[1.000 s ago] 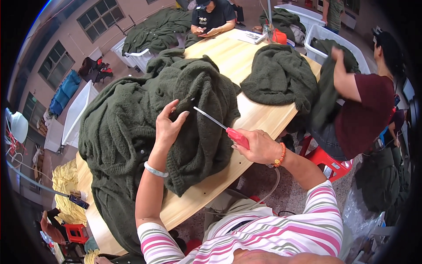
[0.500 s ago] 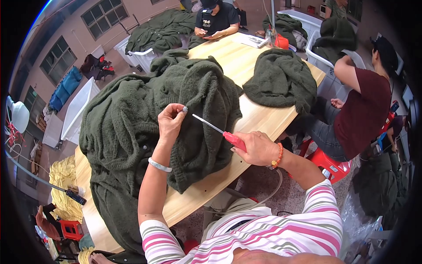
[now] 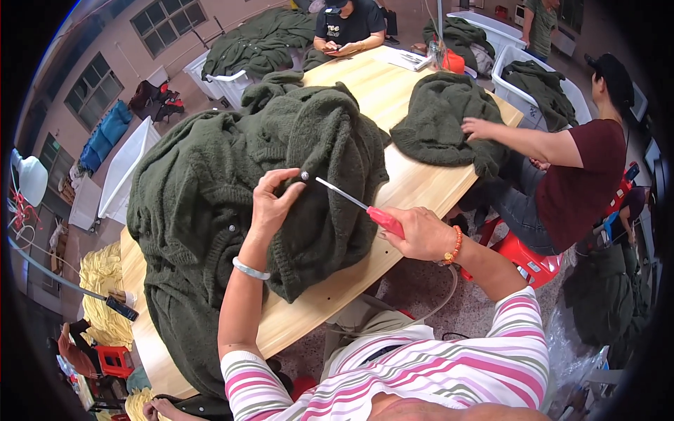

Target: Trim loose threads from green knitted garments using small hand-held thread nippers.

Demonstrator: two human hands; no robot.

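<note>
A large heap of dark green fuzzy knit garments (image 3: 189,175) covers the left half of the table. My left hand (image 3: 274,203) pinches a fold of this knit between thumb and fingers. Just past those fingertips, a small shiny button (image 3: 305,176) shows on the cloth. In my closed right hand (image 3: 425,237) is a red-handled tool (image 3: 385,221) with a slim metal shaft. Its tip points at the button from the right, a small gap away. Another button (image 3: 232,228) shines lower on the heap.
A co-worker in dark red (image 3: 586,165) sits at the right, one hand on a smaller green garment pile (image 3: 449,116). Another person (image 3: 349,28) sits at the far end of the wooden table (image 3: 414,189). White bins (image 3: 502,81) hold more garments. A red stool (image 3: 516,259) stands at right.
My right hand and the tool have shifted slightly right. The button shows farther clear of my left fingertips. The co-worker's arm has come from the bin onto the smaller pile.
</note>
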